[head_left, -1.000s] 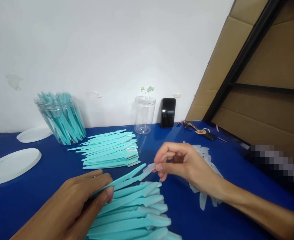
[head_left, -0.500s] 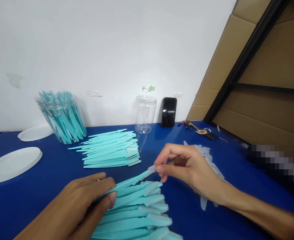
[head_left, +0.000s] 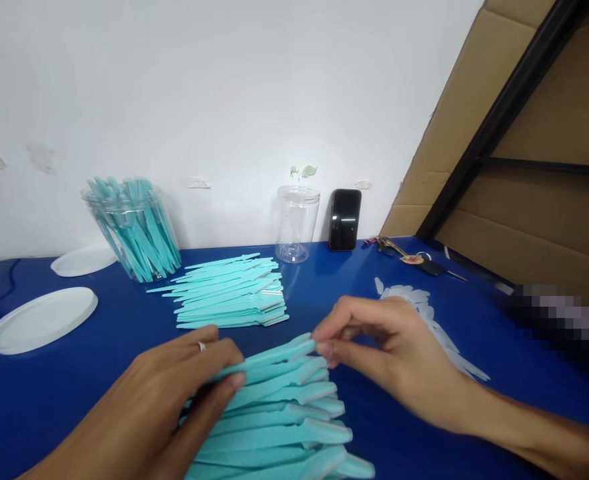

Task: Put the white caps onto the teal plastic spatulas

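Between thumb and fingers, my left hand (head_left: 174,393) grips a turquoise plastic stick (head_left: 274,353) near its middle. My right hand (head_left: 374,353) pinches the same stick's tip, thumb against forefinger. Several more turquoise sticks (head_left: 259,437) with translucent caps lie side by side below it, partly under my left hand. A second pile of turquoise sticks (head_left: 229,290) rests farther back on the blue table. Small translucent caps (head_left: 424,310) are heaped to the right, partly behind my right hand.
A clear jar full of turquoise sticks (head_left: 144,233) stands back left, near two white lids (head_left: 41,320) (head_left: 84,261). An empty clear jar (head_left: 297,227), a black phone (head_left: 345,220) and keys (head_left: 417,259) are along the wall. Cardboard (head_left: 524,207) leans at right.
The translucent cap has slid down over the held stick's tip, with my right hand still at that end. The whole view has shifted slightly, moving the scene a little right.
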{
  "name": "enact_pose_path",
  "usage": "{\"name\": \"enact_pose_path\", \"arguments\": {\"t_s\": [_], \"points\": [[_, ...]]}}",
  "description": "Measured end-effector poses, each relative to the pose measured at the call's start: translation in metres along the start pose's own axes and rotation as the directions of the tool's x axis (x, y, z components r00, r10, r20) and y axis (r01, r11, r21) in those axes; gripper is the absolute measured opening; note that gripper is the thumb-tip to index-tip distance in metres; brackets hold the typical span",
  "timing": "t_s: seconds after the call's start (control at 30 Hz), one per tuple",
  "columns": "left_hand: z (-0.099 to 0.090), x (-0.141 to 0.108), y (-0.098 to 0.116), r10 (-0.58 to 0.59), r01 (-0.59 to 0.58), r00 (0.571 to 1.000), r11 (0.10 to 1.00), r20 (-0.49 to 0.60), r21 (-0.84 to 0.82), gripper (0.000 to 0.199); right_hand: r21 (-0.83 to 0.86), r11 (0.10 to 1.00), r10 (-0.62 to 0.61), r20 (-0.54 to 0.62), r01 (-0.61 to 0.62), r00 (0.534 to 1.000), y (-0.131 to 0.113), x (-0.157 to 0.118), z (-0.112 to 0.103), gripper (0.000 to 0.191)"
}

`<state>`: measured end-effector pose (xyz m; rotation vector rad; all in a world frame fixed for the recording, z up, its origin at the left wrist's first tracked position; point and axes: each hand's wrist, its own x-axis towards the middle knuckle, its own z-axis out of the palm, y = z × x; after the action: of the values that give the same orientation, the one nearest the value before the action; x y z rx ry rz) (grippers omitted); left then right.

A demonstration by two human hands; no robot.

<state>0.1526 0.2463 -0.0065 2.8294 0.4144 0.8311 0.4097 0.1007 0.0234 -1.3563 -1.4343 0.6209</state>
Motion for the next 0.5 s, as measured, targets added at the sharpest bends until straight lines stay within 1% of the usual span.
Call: {"name": "enact_pose_path", "arguments": {"t_s": [0.07,0.13,0.2,0.27,0.3,0.37,0.43,0.5], "points": [[-0.005,0.007,-0.012,-0.021,0.024,0.999,0.997,0.033,-0.078,0.032,0.019,0.999,0.028,-0.026,-0.027,0.999,-0.001,0.005,-0.009,0.011],[-0.009,0.012,-0.022,-0.015,0.022,0.998,0.992,0.053,-0.121,0.024,0.046,0.997,0.057,-0.044,-0.055,0.997,-0.001,0.009,-0.017,0.015],[-0.012,0.014,-0.027,-0.006,0.017,0.997,0.990,0.080,-0.143,0.021,0.066,0.995,0.077,-0.048,-0.074,0.996,-0.001,0.012,-0.023,0.018],[-0.013,0.014,-0.028,-0.029,0.045,0.995,0.986,0.100,-0.163,0.022,0.064,0.993,0.101,-0.020,-0.100,0.995,-0.001,0.013,-0.026,0.019],[-0.013,0.014,-0.028,-0.054,0.072,0.993,0.982,0.105,-0.175,0.025,0.067,0.990,0.125,0.005,-0.125,0.992,0.000,0.014,-0.028,0.020],[-0.015,0.015,-0.027,-0.110,0.128,0.989,0.972,0.101,-0.196,0.031,0.113,0.972,0.197,0.097,-0.207,0.976,0.001,0.016,-0.030,0.021],[-0.017,0.016,-0.030,-0.117,0.128,0.991,0.971,0.068,-0.200,0.031,0.193,0.931,0.271,0.205,-0.310,0.941,0.003,0.017,-0.031,0.021],[-0.020,0.018,-0.035,-0.093,0.095,0.995,0.981,0.019,-0.171,0.028,0.265,0.879,0.319,0.290,-0.396,0.902,0.005,0.019,-0.031,0.020]]}}
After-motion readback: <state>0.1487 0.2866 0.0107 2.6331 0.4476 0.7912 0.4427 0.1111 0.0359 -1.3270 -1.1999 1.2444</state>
